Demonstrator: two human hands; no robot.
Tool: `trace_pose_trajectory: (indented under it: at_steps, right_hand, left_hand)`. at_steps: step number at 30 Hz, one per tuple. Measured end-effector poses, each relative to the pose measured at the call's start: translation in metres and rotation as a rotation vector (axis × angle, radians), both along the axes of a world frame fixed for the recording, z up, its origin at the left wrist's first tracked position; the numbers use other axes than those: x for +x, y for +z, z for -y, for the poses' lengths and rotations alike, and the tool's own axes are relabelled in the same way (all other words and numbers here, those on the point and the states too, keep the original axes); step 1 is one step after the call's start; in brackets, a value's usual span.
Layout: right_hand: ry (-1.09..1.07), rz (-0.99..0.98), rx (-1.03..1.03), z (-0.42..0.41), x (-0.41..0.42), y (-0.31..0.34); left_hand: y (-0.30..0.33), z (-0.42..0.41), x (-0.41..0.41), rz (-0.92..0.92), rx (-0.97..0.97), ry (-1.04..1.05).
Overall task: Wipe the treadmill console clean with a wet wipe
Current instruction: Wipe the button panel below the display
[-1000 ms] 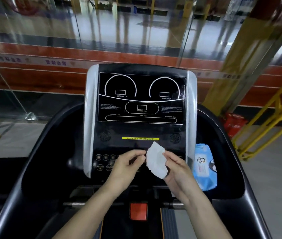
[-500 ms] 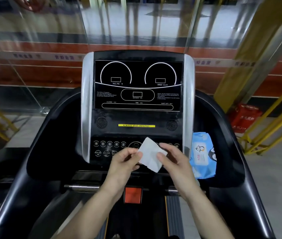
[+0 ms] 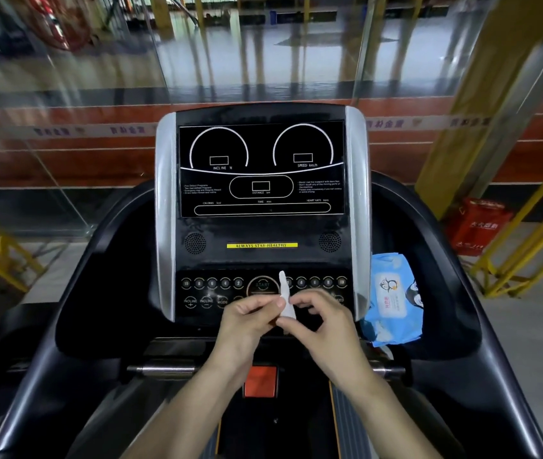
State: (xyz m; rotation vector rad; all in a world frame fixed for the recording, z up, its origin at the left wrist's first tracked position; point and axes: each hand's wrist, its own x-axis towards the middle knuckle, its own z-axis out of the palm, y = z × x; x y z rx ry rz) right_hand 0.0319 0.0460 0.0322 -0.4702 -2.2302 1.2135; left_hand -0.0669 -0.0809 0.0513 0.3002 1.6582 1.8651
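Head view shows us standing at a black treadmill console (image 3: 261,226) with silver side trims, its dark display panel marked with white dial outlines and a yellow strip reading "ALWAYS STAY HEALTHY". We hold a small white wet wipe (image 3: 285,298), folded narrow and standing nearly upright, in front of the row of round buttons at the console's lower edge; whether it touches the buttons we cannot tell. Our left hand (image 3: 247,321) pinches the wipe's left side between thumb and curled fingers. Our right hand (image 3: 323,323) pinches its lower right edge, thumb and forefinger closed on the fabric, the other fingers loosely curled. Both hands sit close together, just above an orange-red rectangular safety button (image 3: 260,380) and a horizontal metal grip bar (image 3: 167,371). Just right of the console, a light blue plastic pack of wet wipes (image 3: 394,299) with a penguin picture lies in the black side tray (image 3: 442,293). Yellow metal railings (image 3: 528,246) stand beyond the treadmill at right.
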Motion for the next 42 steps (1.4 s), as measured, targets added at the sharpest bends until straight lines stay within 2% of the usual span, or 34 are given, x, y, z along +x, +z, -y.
trace_pose_trajectory:
  at_steps: [3,7,13,16,20,25,29,32,35,37,39,42]
  right_hand:
    - [0.0,0.024,-0.01,-0.001,0.0,0.0]
    - [0.042,-0.033,-0.088,-0.006,-0.001,0.007]
    - [-0.097,-0.088,-0.369,-0.027,0.004,0.016]
    - [-0.079,-0.068,-0.36,-0.038,0.002,0.023]
    - [0.059,0.071,-0.291,-0.047,-0.004,0.033]
    - [0.189,0.127,-0.197,-0.047,-0.022,0.048]
    - [0.177,0.127,-0.173,-0.047,-0.028,0.055]
    - [0.14,0.05,-0.225,-0.043,-0.028,0.066]
    - [0.135,-0.007,-0.281,-0.042,-0.026,0.077]
    - [0.123,-0.039,-0.326,-0.042,-0.024,0.082]
    - [0.098,-0.073,-0.374,-0.043,-0.022,0.087]
    - [0.067,-0.101,-0.39,-0.046,-0.018,0.087]
  left_hand:
    - [0.002,-0.002,-0.001,0.038,0.043,-0.013]
    - [0.005,0.001,-0.003,-0.026,0.0,-0.052]
    - [0.008,0.006,-0.02,-0.154,-0.037,0.069]
    - [0.016,0.011,-0.031,-0.22,-0.072,-0.029]
    - [0.031,0.007,-0.04,-0.487,-0.142,-0.192]
    - [0.043,-0.004,-0.058,-0.598,-0.163,-0.386]
    - [0.044,-0.011,-0.08,-0.585,-0.16,-0.364]
    - [0.036,-0.015,-0.086,-0.566,-0.166,-0.141]
    - [0.024,-0.014,-0.064,-0.365,-0.109,0.091]
    - [0.014,-0.015,-0.044,-0.176,-0.067,0.063]
    - [0.009,-0.017,-0.028,-0.017,0.01,-0.056]
    - [0.009,-0.023,-0.018,0.056,0.124,-0.104]
